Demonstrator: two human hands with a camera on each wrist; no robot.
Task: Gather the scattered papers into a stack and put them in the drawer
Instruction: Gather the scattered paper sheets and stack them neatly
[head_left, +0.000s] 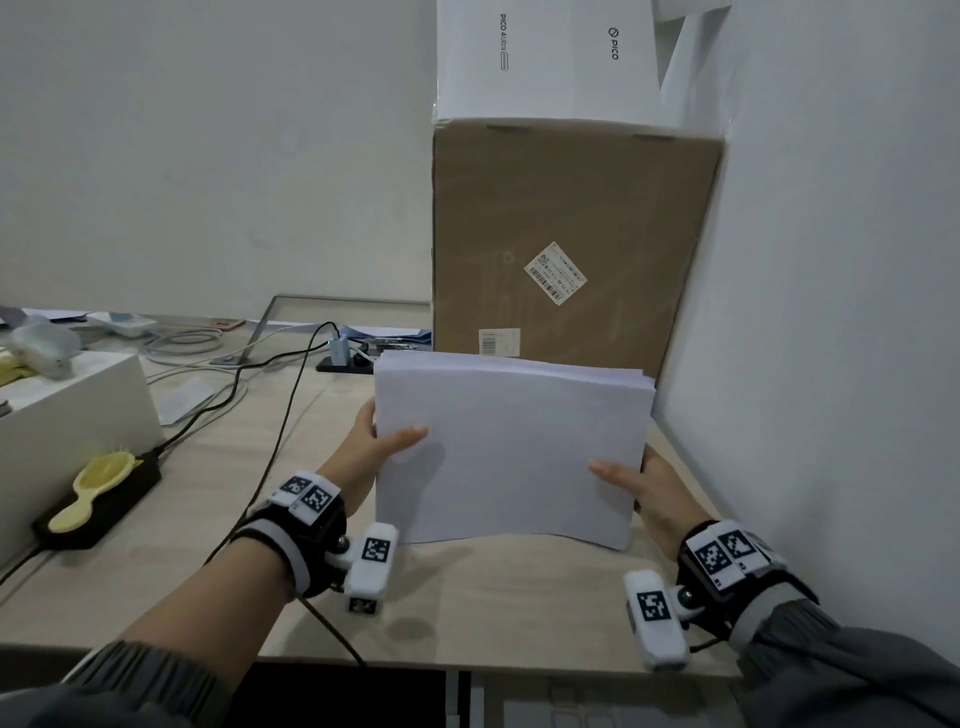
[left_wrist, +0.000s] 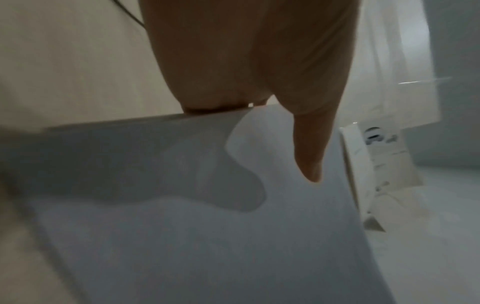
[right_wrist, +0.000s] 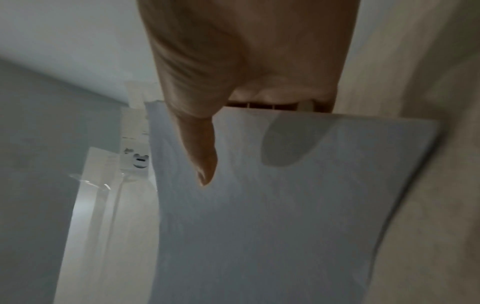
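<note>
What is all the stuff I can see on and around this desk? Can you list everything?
stack of papers: one, white, held upright with its lower edge on the desk
desk: one, pale wood, under everything
cardboard box: one, brown, behind the papers against the wall
Pico box: one, white, on top of the cardboard box
hairbrush: one, yellow, on a black block at the left
cables: several, black and grey, across the desk's left half
white box: one, at the far left
left hand: grips the papers' left edge, thumb in front
right hand: grips the papers' right edge, thumb in front
wrist cameras: two, white, with black square markers
</note>
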